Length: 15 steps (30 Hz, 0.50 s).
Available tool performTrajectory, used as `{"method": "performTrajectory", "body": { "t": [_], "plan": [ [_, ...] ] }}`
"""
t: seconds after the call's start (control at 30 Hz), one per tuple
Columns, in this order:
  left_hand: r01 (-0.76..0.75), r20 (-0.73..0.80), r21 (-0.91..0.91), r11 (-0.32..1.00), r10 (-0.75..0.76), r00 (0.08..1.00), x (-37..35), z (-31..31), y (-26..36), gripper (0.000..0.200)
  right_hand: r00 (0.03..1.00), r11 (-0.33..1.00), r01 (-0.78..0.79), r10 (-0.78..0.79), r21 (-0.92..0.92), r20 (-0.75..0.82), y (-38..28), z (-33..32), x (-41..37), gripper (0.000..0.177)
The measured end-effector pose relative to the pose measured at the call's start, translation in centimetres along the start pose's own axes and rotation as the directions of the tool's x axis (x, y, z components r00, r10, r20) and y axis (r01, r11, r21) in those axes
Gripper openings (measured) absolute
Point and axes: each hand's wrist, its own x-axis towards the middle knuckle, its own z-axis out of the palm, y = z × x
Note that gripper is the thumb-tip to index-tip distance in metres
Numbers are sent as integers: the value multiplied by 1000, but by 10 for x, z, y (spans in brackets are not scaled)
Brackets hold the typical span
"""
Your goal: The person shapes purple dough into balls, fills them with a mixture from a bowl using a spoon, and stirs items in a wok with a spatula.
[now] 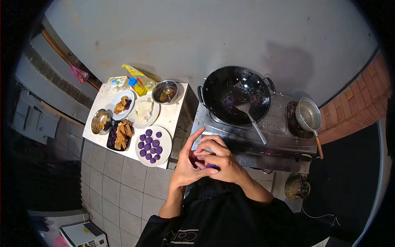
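Note:
In front of my chest both hands are together around a purple ball, mostly hidden by my fingers. My left hand is cupped, with one finger stretched upward and the thumb reaching across to the ball. Curled over it from the other side is my right hand, its fingers bent and pressing against the left palm. To the left, a white plate bears several finished-looking purple balls.
A black wok with a spatula sits on the stove. At right stands a dented pot. The white table carries plates, fried pieces, a metal bowl and a yellow bag.

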Motion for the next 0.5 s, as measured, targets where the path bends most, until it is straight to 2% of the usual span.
{"method": "performTrajectory", "body": {
  "t": [0.1,0.2,0.3,0.4,0.5],
  "plan": [
    [24,16,-5,1000,-24,1000,-3,-4,0,113,999,995,-15,10,-96,-53,-7,2,2,28],
    [26,-17,-5,1000,-26,1000,-6,-4,5,115,995,995,-99,99,-28,2,-19,-2,9,26],
    [12,-25,50,999,-11,1000,-7,-3,6,116,999,999,-43,43,-19,27,-22,-9,12,30],
    [18,-19,-4,1000,-18,1000,-8,2,7,115,999,999,26,-25,-23,43,-4,-1,3,32],
    [-12,-20,52,999,13,1000,-7,3,6,116,1000,1000,-4,4,-22,-5,-4,4,-2,35]
  ]
}}
